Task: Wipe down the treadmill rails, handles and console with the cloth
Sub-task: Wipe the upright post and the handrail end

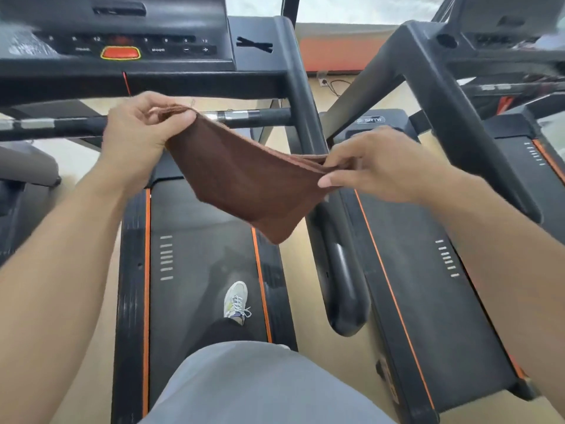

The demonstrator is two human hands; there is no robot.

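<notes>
A brown cloth (244, 175) hangs folded in the air between my two hands, above the treadmill belt (195, 264). My left hand (137, 133) pinches its upper left corner. My right hand (376, 163) pinches the right corner between thumb and fingers. The black console (122, 47) with a red stop button (120, 52) is straight ahead, just above my left hand. A front handlebar (244, 115) with silver sensors runs behind the cloth. The right side handle (339, 270) slopes down under my right hand.
I stand on the belt; one white shoe (236, 301) shows. A second treadmill (428, 270) stands close on the right, its frame post (443, 102) crossing behind my right hand. Beige floor lies between the machines. A grey object (27, 163) sits at left.
</notes>
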